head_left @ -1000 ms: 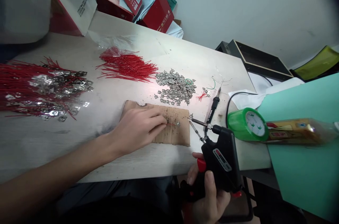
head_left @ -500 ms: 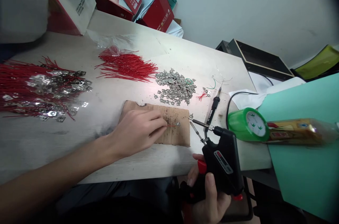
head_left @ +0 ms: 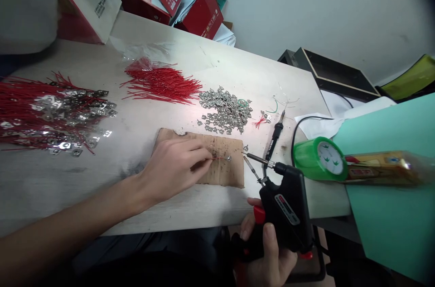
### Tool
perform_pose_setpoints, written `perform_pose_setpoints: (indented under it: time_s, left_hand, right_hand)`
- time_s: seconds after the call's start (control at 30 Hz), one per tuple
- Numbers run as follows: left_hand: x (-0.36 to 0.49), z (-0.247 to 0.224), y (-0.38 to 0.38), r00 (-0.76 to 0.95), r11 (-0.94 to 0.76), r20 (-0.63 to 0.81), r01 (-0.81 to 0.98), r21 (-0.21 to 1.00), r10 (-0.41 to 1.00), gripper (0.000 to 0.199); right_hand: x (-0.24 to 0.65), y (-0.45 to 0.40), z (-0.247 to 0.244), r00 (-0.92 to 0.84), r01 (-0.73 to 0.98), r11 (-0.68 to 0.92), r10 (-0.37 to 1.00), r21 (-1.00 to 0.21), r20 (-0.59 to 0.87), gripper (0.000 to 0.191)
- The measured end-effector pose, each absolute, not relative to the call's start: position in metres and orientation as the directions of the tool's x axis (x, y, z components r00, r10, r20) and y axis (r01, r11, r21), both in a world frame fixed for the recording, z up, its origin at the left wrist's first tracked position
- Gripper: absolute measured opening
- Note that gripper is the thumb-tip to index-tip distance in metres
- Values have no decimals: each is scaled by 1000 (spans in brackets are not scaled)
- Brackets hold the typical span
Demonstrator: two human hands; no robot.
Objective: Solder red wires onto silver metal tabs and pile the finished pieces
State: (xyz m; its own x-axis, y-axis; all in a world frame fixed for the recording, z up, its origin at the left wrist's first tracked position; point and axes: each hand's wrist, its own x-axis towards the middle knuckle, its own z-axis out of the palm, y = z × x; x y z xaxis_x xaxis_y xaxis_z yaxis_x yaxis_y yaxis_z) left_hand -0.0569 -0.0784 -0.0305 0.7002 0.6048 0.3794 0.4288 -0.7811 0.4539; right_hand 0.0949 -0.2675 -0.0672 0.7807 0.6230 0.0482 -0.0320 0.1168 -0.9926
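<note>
1. From my head view of the bench, the two hands are apart from each other.
2. I see the left hand pinching a red wire over the cardboard, near the bench's front edge.
3. The wire runs to a metal tab towards the cardboard's right edge.
4. The right hand grips the soldering gun at the bench's front edge; its tip is by the cardboard's right edge, but I can't tell whether they touch.
5. Beyond the cardboard lies a pile of loose tabs.
</note>
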Motion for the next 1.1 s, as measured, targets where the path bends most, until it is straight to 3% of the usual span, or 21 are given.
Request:
perform_pose_setpoints:
  time_s: [0.23, 0.37, 0.5, 0.67, 0.93, 1.1]
  left_hand:
    - [-54, -29, -78, 677, -768, 398, 415, 489, 619, 19]
    - [-51, -30, -77, 658, -759, 393, 472, 449, 642, 19]
    - [-51, -31, -77, 679, -769, 381, 463, 441, 628, 20]
    - [-53, -31, -77, 696, -766, 357, 452, 456, 623, 21]
    - [-54, -29, -78, 683, -784, 413, 411, 465, 602, 19]
    - [-55, -31, -78, 681, -795, 439, 381, 472, 586, 18]
  right_hand:
    - [96, -269, -69, 766, -37, 97, 642, -995, 34, 30]
    - [96, -266, -66, 760, 19, 119, 644, -993, 92, 28]
    - [95, -265, -62, 758, -8, 101, 649, -995, 60, 25]
    - [95, -262, -59, 765, 67, 121, 631, -990, 129, 26]
    - [99, -269, -65, 724, 18, 138, 681, -990, 108, 32]
    - [99, -278, -66, 687, 10, 57, 725, -998, 48, 31]
